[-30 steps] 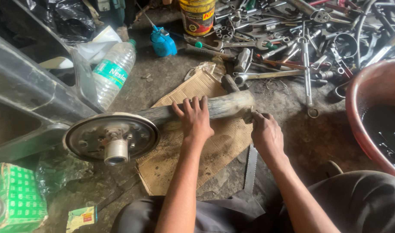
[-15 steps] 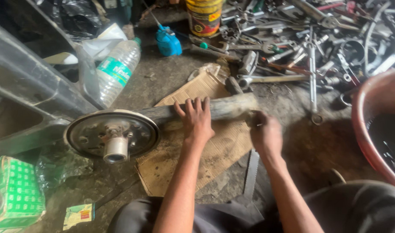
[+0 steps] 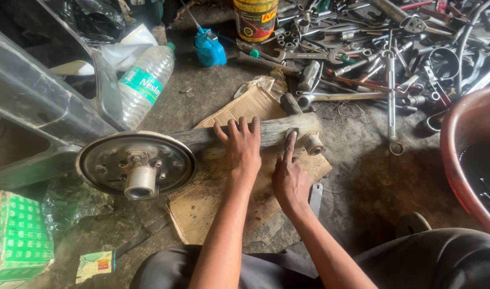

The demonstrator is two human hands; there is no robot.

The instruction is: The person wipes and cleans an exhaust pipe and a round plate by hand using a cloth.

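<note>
Head view, grimy grey axle arm (image 3: pixel 277 131) with round hub plate (image 3: pixel 137 163), left hand (image 3: pixel 242 144) flat on it, right hand (image 3: pixel 288 176) fingertip touching, neither grip clamped.

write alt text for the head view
A person's left hand lies flat on a dirty grey metal axle arm with a round hub plate, on torn cardboard; the right hand touches it with one finger. Scattered wrenches lie beyond.

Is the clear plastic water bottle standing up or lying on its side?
Lying on its side. The water bottle rests lengthwise on the floor, its green cap pointing up and right, towards the blue oil can.
</note>
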